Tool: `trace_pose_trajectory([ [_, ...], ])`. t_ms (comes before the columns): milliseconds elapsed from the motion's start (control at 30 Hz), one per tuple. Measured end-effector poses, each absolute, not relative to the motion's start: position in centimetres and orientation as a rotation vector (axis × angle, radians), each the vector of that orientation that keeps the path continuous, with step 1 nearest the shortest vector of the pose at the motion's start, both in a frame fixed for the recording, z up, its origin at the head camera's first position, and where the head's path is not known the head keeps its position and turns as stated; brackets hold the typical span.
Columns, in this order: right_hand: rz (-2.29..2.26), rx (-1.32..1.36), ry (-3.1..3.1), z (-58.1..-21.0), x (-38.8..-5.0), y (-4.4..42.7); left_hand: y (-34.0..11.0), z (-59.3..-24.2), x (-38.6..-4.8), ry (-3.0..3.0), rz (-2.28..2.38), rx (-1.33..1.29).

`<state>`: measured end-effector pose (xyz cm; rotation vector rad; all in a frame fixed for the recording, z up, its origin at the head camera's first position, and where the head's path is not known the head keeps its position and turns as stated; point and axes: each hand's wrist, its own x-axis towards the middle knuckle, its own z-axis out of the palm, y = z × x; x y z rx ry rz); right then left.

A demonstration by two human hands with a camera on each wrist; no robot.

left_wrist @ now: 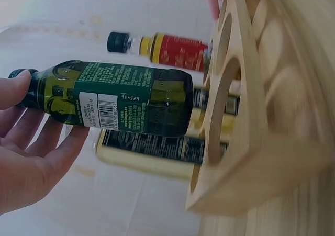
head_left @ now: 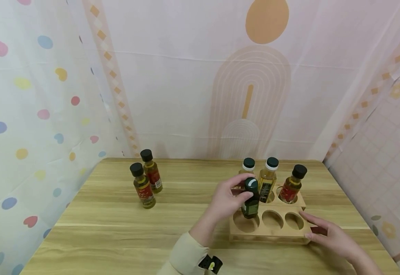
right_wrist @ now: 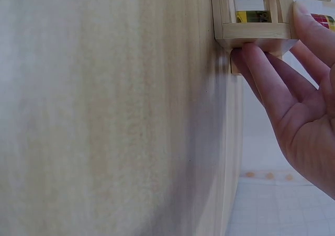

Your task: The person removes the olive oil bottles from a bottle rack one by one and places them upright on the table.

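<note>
My left hand [head_left: 223, 200] pinches a dark green glass bottle [head_left: 250, 205] by its capped neck. The bottle is upright over the front left hole of a two-step wooden bottle rack [head_left: 269, 232]; in the left wrist view its base [left_wrist: 175, 102] looks just outside that hole. Two bottles with white-collared dark caps, one golden oil bottle [head_left: 266, 183] and another bottle [head_left: 248, 165] partly hidden by my hand, stand in the back row beside a red-labelled bottle [head_left: 291, 187]. At the rack's right end, my right hand [head_left: 334, 236] holds it between thumb and fingers [right_wrist: 272, 84].
Two red-labelled bottles with black caps, a nearer bottle [head_left: 143, 189] and a farther bottle [head_left: 152, 173], stand on the left of the wooden table [head_left: 117, 236]. The front row's middle hole [head_left: 272, 220] and right hole [head_left: 294, 221] hold nothing. Patterned curtains [head_left: 172, 95] hang behind.
</note>
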<state>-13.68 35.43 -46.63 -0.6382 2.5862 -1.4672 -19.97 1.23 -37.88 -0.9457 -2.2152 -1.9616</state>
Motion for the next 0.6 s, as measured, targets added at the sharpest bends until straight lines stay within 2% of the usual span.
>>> trace_pose_trajectory([
  [600,-1.502,-0.636,2.536,-46.6,-13.7,35.5,-5.7,-39.1,-21.6,-2.24,-1.919,-0.851],
])
